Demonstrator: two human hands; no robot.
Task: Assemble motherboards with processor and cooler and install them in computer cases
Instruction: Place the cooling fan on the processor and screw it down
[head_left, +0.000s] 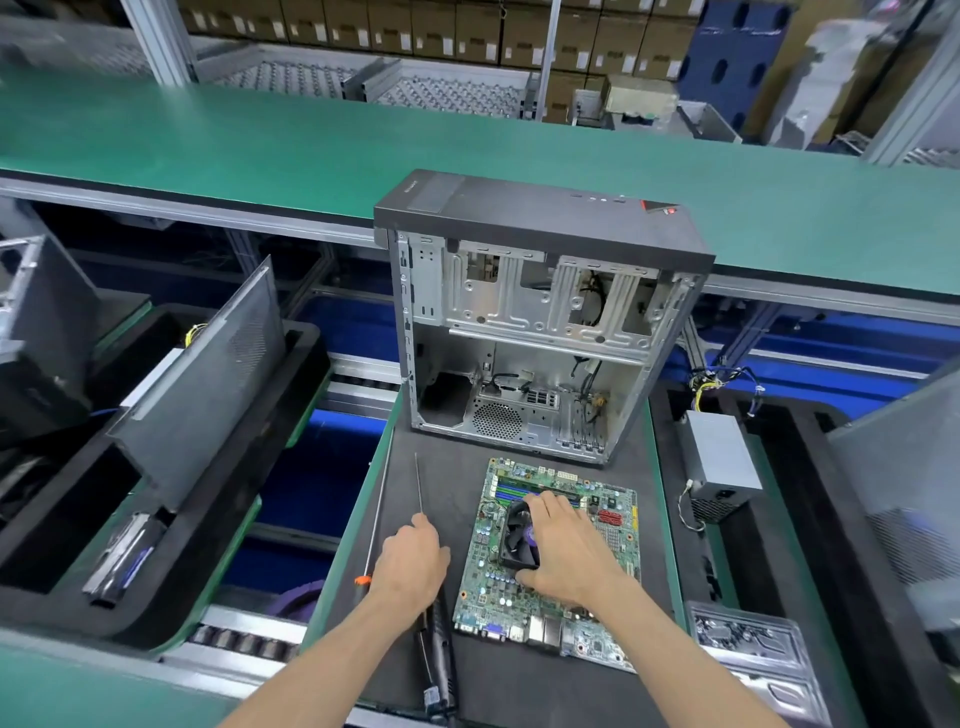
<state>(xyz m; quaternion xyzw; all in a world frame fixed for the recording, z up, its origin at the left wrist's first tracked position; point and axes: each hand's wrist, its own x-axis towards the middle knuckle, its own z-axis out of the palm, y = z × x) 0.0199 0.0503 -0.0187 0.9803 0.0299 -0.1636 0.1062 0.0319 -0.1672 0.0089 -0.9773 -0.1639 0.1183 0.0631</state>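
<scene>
A green motherboard (488, 582) lies flat on the black mat (405, 499) in front of me. A black cooler with a fan (519, 540) sits on the board. My right hand (563, 551) grips the cooler from above, fingers over its far edge and thumb at its near corner. My left hand (413, 564) lies on the mat to the left of the board, curled round a long electric screwdriver (439, 649) whose thin shaft (418, 483) points away from me. An open grey computer case (524, 332) stands upright just behind the board.
A second long screwdriver with an orange collar (376, 519) lies left of my left hand. A grey power supply (719, 473) sits at the right, above a tray with another board (748, 644). Black trays with case panels (197, 384) stand at the left. A green conveyor (260, 145) runs behind.
</scene>
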